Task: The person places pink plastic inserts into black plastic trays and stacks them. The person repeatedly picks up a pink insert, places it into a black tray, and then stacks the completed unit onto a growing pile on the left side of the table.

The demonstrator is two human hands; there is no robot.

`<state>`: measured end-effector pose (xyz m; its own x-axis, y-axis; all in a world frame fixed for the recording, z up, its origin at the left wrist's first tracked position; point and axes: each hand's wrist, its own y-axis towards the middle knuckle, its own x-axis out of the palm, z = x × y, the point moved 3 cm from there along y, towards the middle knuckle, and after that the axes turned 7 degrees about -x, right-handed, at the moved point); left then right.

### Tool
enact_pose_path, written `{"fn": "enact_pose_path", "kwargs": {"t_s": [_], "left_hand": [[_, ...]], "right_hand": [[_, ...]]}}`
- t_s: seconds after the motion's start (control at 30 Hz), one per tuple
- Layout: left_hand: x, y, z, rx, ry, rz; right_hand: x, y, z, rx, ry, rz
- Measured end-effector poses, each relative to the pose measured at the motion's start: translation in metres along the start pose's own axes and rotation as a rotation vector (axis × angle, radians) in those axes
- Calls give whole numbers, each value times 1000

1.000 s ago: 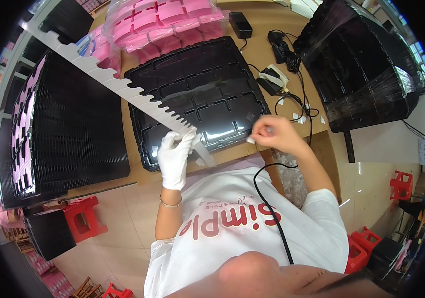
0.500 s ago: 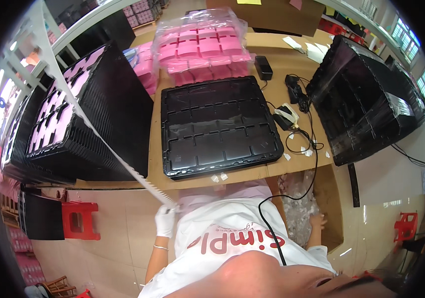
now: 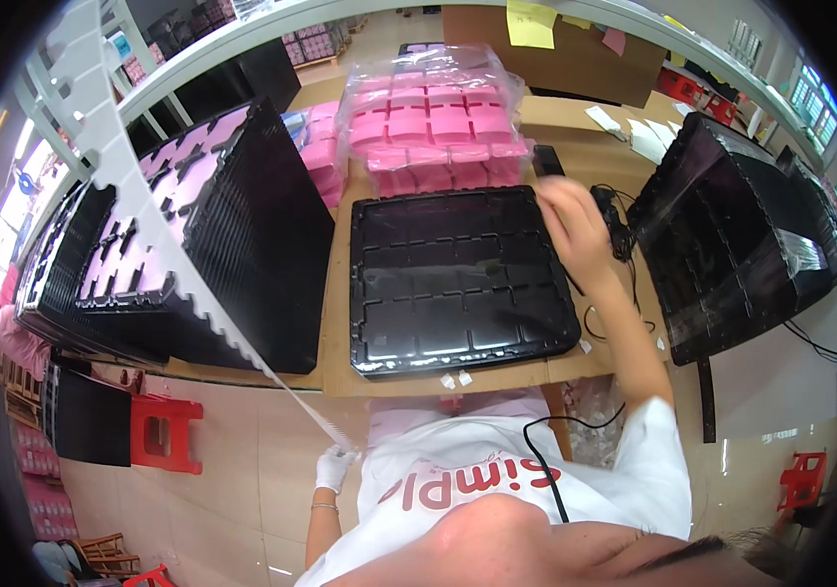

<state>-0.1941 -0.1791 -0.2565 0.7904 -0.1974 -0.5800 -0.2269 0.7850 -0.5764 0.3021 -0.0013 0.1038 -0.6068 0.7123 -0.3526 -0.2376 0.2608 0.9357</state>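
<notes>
My left hand (image 3: 334, 470), in a white glove, pinches the lower end of a long white strip (image 3: 169, 240) with a toothed edge. That strip slants up and to the left, past the tray stack. My bare right hand (image 3: 575, 227) reaches over the table to the far right corner of a shallow black plastic tray (image 3: 467, 284). Its fingers are stretched out and slightly blurred, with nothing visible in them. Whether the fingertips touch the tray's rim I cannot tell. The tray lies flat in front of me, its top shiny and divided by ridges.
A tall stack of black trays with pink pieces (image 3: 262, 225) stands at the left. Pink parts in clear plastic (image 3: 438, 117) lie behind the tray. More wrapped black trays (image 3: 731, 235) lean at the right. Black cables (image 3: 617, 225) and small white pieces (image 3: 456, 379) lie on the cardboard-covered table.
My right hand has come up from the box of clear plastic below the table to the tray's far right corner. My left hand still holds the strip. The view has shifted slightly.
</notes>
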Motion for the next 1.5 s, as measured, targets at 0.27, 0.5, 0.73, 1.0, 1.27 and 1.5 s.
{"fn": "enact_pose_path", "kwargs": {"t_s": [0.27,0.5,0.73,1.0,1.27,1.5], "left_hand": [[-10,-12,44,-31,146,-195],[-95,-98,180,-76,608,-95],[-131,-89,276,340,-121,193],[-94,-34,362,468,-1038,41],[-74,33,460,387,-1066,-633],[-15,83,526,432,-1001,-1118]], "right_hand": [[206,37,194,-51,52,-533],[221,54,217,207,121,-1005],[227,50,226,494,56,-994],[224,38,210,215,137,-853],[222,57,215,725,97,-877],[201,82,166,468,295,158]]}}
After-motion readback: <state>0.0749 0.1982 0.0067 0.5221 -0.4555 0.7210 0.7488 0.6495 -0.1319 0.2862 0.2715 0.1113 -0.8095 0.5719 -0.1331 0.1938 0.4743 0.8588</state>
